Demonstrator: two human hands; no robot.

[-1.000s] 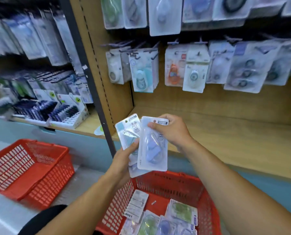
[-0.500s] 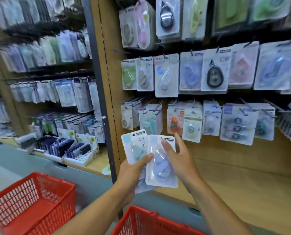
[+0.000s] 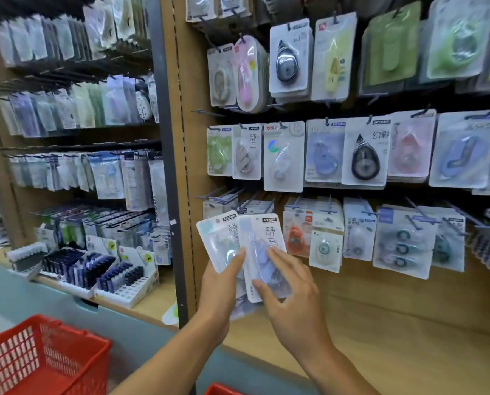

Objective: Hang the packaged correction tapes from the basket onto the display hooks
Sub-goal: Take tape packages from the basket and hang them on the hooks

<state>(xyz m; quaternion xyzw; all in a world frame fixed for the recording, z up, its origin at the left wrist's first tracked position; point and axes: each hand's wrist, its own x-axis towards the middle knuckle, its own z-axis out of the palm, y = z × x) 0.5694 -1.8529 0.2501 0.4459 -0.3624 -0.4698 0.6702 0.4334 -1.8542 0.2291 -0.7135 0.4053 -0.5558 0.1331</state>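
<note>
While the left hand (image 3: 218,292) grips a fanned stack of clear-blistered white-card correction tape packs (image 3: 226,243) from below, its thumb is pressed across the front of the light-blue pack at the left of the fan. The right hand (image 3: 292,306) lies on the front pack, a white card with a lilac dispenser under a clear blister (image 3: 262,255); its thumb and forefinger are laid on the blister face and its grip is partly spread, so whether it pinches the pack cannot be told. Both packs are held upright in front of the lowest row of the tan wooden display panel (image 3: 380,303), overlapping the hung goods at that row's left end. Metal display hooks (image 3: 224,192) project from the panel just above the held packs, and the packs are not on any hook. Hung packages fill the rows above, among them a black teardrop dispenser on a white card (image 3: 365,158). A dark upright post (image 3: 164,155) divides this panel from the bay at left. One red plastic mesh basket (image 3: 38,360) stands at lower left. The rim of a second red basket (image 3: 224,389) shows at the bottom edge, below the forearms.
</note>
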